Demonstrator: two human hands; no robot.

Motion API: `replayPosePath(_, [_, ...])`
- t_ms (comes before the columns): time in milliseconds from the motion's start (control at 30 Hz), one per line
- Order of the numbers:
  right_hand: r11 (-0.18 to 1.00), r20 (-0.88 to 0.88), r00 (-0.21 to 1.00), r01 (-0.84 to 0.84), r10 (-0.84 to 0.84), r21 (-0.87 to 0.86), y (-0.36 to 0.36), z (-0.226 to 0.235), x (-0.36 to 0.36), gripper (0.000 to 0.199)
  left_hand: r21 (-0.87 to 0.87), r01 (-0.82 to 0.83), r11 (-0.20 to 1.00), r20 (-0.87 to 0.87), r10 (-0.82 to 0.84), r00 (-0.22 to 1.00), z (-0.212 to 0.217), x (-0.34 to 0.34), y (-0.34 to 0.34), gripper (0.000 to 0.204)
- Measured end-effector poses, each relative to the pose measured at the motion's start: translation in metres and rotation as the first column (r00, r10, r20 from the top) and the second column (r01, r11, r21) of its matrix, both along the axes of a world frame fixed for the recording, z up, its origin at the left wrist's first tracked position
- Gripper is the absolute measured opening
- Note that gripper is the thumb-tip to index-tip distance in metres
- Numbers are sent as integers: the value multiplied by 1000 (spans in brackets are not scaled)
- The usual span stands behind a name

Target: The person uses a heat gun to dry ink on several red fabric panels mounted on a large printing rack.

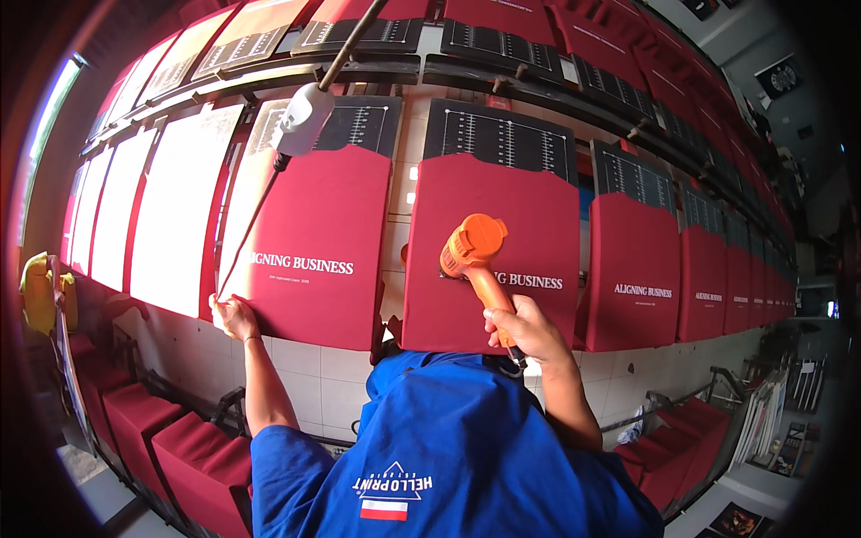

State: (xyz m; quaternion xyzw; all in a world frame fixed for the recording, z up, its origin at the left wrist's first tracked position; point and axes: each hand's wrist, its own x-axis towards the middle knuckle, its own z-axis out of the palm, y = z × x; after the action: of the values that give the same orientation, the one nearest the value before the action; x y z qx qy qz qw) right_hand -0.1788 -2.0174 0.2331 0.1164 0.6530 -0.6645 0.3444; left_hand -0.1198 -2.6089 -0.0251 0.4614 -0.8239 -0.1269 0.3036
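My right hand (527, 330) grips the handle of an orange heat gun (473, 248). Its nozzle points at a red fabric piece (489, 224) with white lettering, stretched over a black printing board directly ahead. My left hand (232, 315) pinches the lower left corner of the neighbouring red fabric piece (314, 224), which also carries white lettering. A thin cord runs from that corner up to a white lamp-like head (305, 117) hanging on a rod above that board.
A long row of boards with red fabric pieces (641, 260) curves away to the right, and a second row (502, 27) lies beyond. Sunlit boards (175, 206) stand at left. Stacks of red fabric (193, 453) lie low on the left and at the lower right (691, 430).
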Motion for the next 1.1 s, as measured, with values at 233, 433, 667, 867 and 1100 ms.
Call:
replayPosePath(233, [1000, -20, 1000, 2, -2, 10, 1, -4, -3, 35, -18, -38, 999, 10, 38, 999, 39, -20, 43, 38])
replayPosePath(433, [997, -26, 1000, -2, 4, 73, 18, -2, -1, 35, -54, -53, 997, -7, 53, 999, 43, -23, 47, 38])
replayPosePath(667, [979, -25, 990, 138, -136, 150, 56, 4, 35, 28, -8, -49, 999, -35, 49, 998, 32, -19, 38, 37])
replayPosePath(867, [991, 35, 992, 117, -119, 71, 55, 6, 49, 29, -33, -22, 999, 5, 22, 1000, 32, -18, 34, 39])
replayPosePath(1100, [974, -2, 979, 203, -204, 104, 79, 8, 60, 27, -17, -42, 999, 74, 43, 996, 28, -16, 23, 42])
